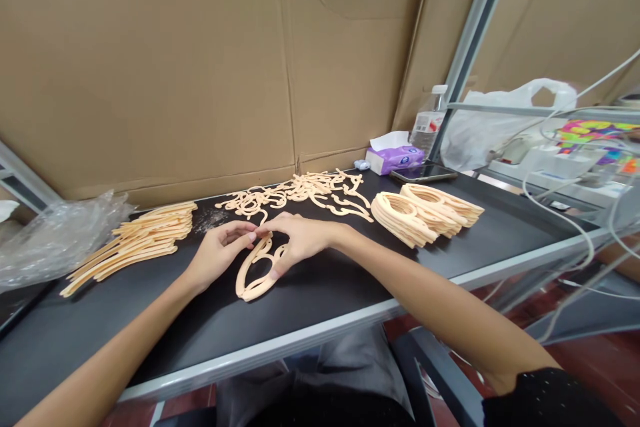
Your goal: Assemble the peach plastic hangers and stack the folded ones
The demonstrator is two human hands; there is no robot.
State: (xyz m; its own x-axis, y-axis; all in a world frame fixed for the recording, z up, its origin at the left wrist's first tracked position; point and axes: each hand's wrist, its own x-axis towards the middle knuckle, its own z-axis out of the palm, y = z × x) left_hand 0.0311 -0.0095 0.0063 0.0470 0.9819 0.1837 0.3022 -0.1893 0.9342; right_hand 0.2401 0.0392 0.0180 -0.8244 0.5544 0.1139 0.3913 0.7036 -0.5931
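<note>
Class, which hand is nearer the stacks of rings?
Right. The right hand sits left of the ring stacks; the left hand is farther left. Both hold one plastic piece.

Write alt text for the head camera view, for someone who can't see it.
The left hand and right hand hold a peach loop frame on a black table. Stacked frames lie at right, stacked strips at left, loose offcuts behind, before a cardboard wall.
</note>
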